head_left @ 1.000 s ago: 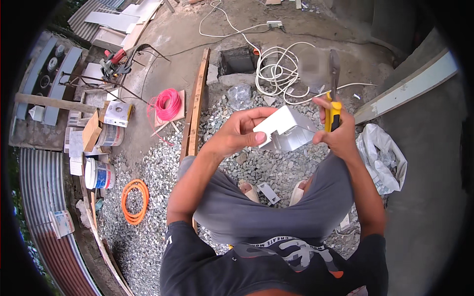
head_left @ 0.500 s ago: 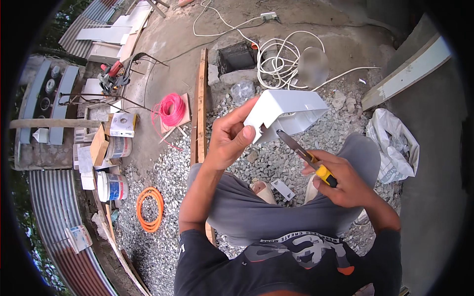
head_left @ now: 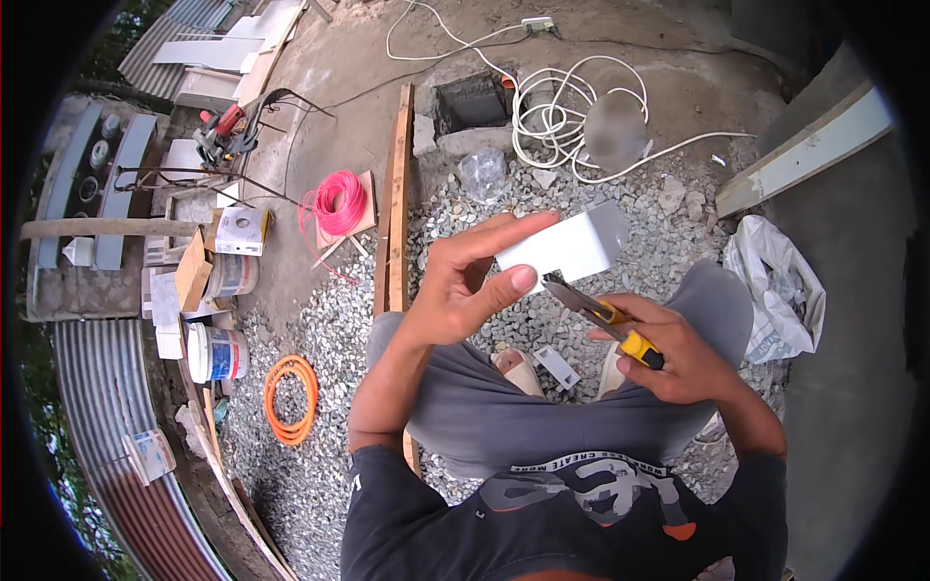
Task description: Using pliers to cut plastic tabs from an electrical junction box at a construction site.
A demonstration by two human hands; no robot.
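My left hand [head_left: 475, 281] grips a white plastic box [head_left: 562, 247] by its left end, thumb on the near side and fingers along the far side. A small notch shows in the box's near edge. In my right hand [head_left: 664, 349] is a utility knife [head_left: 584, 302] with a grey body and a yellow-and-black handle. Its dark tip is at the notch; whether it touches the plastic I cannot tell. Below, between my feet, a small flat white plate [head_left: 557, 368] lies on the gravel.
Coiled white cable [head_left: 552, 116] lies ahead beside a square pit [head_left: 472, 104]. A wooden beam [head_left: 398, 194] runs along the left, near pink line [head_left: 339, 203] and an orange hose [head_left: 291, 399]. A white sack [head_left: 775, 286] stands right, buckets [head_left: 217, 351] left.
The box has turned and lowered, so its open side no longer shows and a flat white face does. The knife tip has dropped slightly with it, still at the notch.
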